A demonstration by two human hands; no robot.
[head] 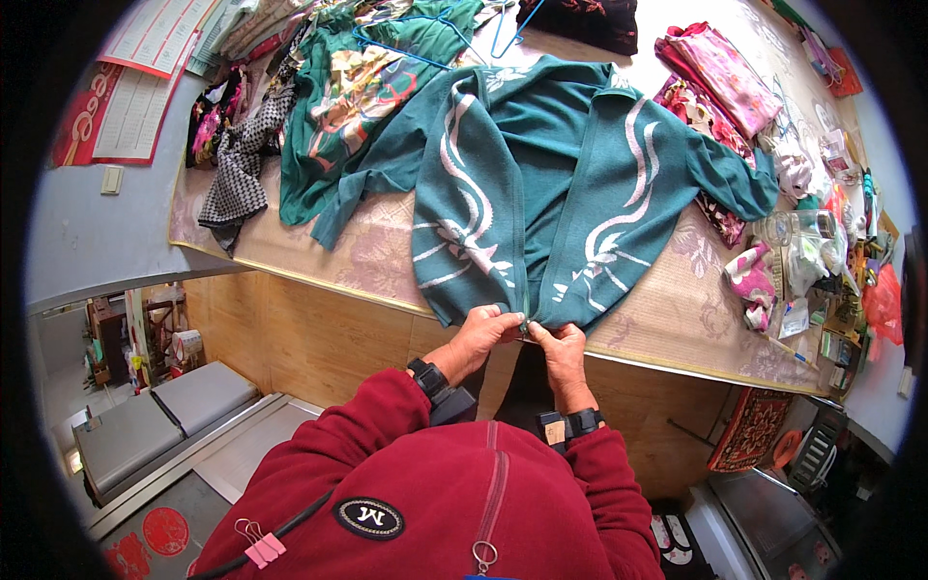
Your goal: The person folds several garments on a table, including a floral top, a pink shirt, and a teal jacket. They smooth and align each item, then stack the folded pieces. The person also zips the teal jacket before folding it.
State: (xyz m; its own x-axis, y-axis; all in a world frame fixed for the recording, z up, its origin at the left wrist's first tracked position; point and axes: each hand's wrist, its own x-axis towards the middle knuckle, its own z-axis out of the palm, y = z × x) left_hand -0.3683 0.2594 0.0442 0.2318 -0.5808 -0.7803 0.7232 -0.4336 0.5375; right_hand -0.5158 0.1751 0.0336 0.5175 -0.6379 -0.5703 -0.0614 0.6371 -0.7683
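A teal knit cardigan [551,145] with a pale floral pattern lies face up on a patterned cloth [362,246], its front edges apart and its sleeves spread outward. At the hem, near the edge of the cloth, my left hand [484,332] pinches the bottom of one front edge between thumb and fingers. Touching the opposite front edge at the zipper's lower end is my right hand [562,348]. Both thumbs almost meet at the zipper end [526,328]; whether its two halves are joined is too small to tell.
Left of the cardigan lie a green printed garment [319,130] and a checked cloth [243,159]. Blue hangers [406,51] rest behind it. Folded pink floral fabric [725,80], a glass jar [779,228], a pink-and-white cloth [752,283] and plastic bags [808,257] sit at the right.
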